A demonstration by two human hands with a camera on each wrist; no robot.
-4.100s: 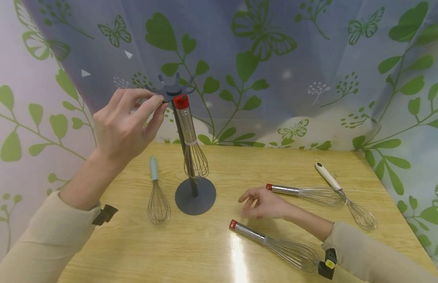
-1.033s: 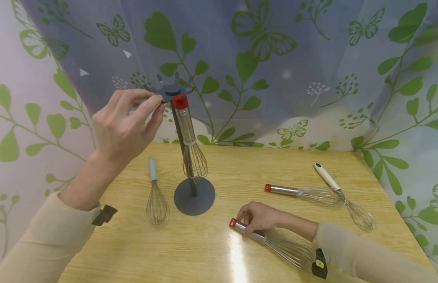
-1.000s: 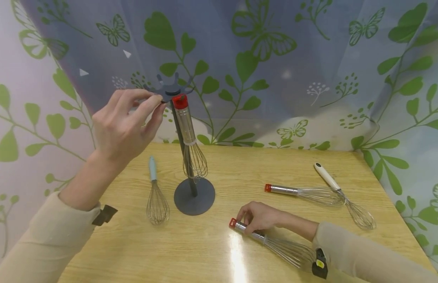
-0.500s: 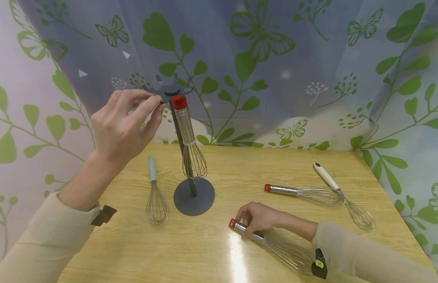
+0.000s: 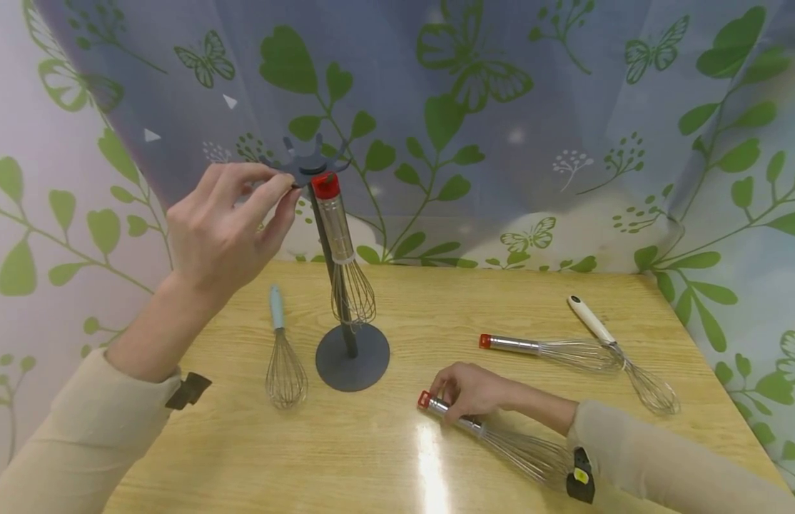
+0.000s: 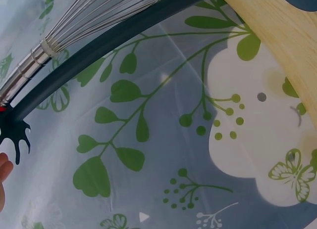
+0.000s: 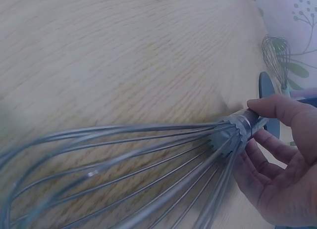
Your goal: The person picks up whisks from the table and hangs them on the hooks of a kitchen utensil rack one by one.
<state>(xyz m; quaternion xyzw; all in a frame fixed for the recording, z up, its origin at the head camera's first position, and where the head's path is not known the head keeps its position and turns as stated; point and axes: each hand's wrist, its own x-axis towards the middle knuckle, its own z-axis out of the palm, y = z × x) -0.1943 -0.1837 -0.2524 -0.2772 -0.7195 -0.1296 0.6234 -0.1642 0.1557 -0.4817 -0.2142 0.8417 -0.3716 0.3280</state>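
Observation:
My left hand pinches a hook at the top of a dark grey utensil stand. From another hook there hangs a steel whisk with a red end cap, close along the pole. At the front of the table my right hand holds a larger red-capped steel whisk by its handle. In the right wrist view thumb and fingers curl round the handle just behind the collar of the whisk's wires. The left wrist view catches only fingertips below the stand's hooks.
A whisk with a light blue handle lies left of the stand. At the right, a red-capped whisk and a white-handled whisk lie with their wires crossing. A patterned curtain hangs behind the wooden table.
My right hand has come down from above the table and taken hold of the front whisk's handle. The handle end has shifted up very slightly since half a second ago. My left hand stays on the hook.

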